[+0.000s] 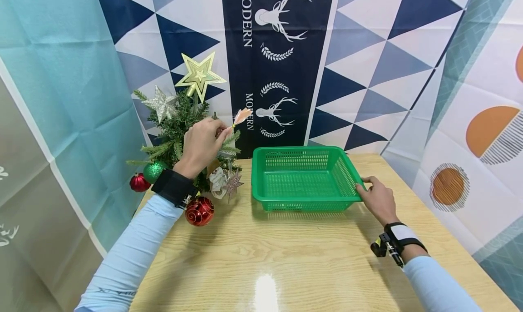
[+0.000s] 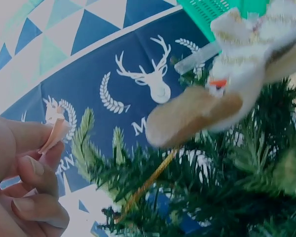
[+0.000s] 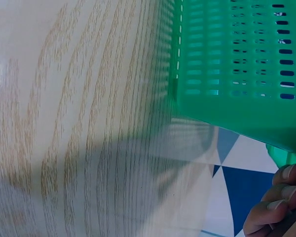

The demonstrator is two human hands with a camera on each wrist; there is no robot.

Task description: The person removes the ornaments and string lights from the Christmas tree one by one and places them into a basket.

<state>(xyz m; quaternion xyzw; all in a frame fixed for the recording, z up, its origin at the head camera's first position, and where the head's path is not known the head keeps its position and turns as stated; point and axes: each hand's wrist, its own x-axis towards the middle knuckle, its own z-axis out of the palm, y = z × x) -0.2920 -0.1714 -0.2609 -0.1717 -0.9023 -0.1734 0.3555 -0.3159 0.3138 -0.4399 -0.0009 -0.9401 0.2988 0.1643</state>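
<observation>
My left hand (image 1: 203, 139) is raised in front of a small decorated Christmas tree (image 1: 180, 126). Between thumb and fingers it pinches a small peach-coloured piece with a yellow tie (image 1: 243, 116), which points toward the upper right. The left wrist view shows the same pinch beside the branches (image 2: 153, 182), with a white and brown ornament (image 2: 237, 94) close by. At the right, my right hand (image 1: 377, 198) grips the rim of a green plastic basket (image 1: 300, 198), thumb on top. In the right wrist view its curled fingers (image 3: 288, 192) show under the basket's corner.
A gold star (image 1: 200, 76) tops the tree, with a silver star (image 1: 162, 104) below it. Red baubles (image 1: 199, 211) and a green bauble (image 1: 154, 171) hang low. The wooden table (image 1: 294, 257) meets patterned cloth (image 1: 367, 76) at the back and sides.
</observation>
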